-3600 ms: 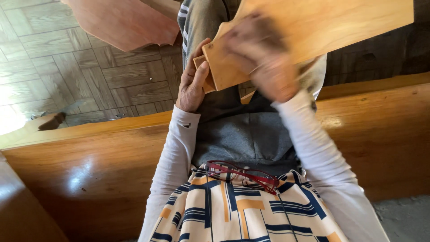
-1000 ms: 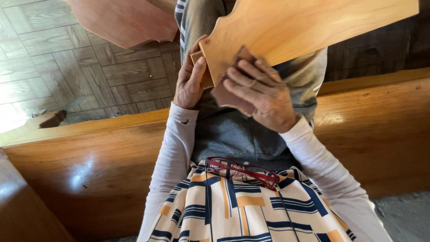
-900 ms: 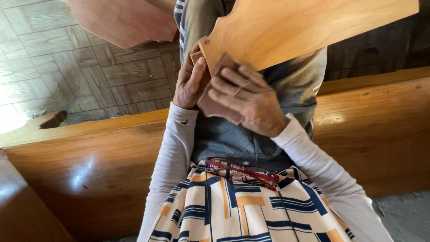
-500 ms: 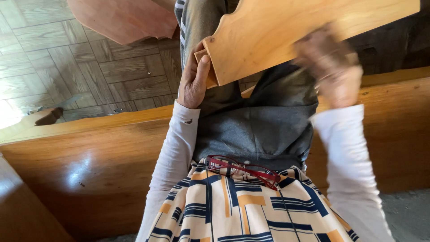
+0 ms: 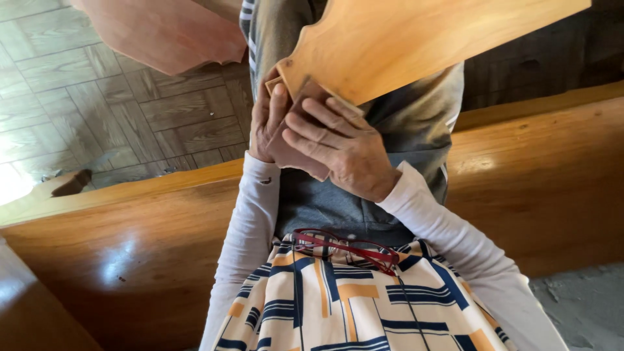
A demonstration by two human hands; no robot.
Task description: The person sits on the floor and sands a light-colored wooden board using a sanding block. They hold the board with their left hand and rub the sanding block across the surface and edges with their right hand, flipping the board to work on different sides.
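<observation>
A light wooden board (image 5: pixel 416 39) with a curved, cut end slants across my lap from the upper right. My left hand (image 5: pixel 263 123) grips its near end from the left, thumb up along the edge. My right hand (image 5: pixel 348 153) presses a brownish sheet of sandpaper (image 5: pixel 292 153) flat against that same end, fingers spread over the sheet. The two hands touch each other at the board's corner. Most of the sandpaper is hidden under my right fingers.
A polished wooden bench rail (image 5: pixel 130 240) runs across below my arms. A reddish wooden panel (image 5: pixel 169 32) lies at the top left over a parquet floor (image 5: pixel 78 104). Red glasses (image 5: pixel 344 247) hang on my patterned shirt. Grey concrete floor (image 5: pixel 578 305) shows at the bottom right.
My right hand with the sandpaper swept out to the right along the board half a second ago and is now back at the near end. My left hand kept its grip.
</observation>
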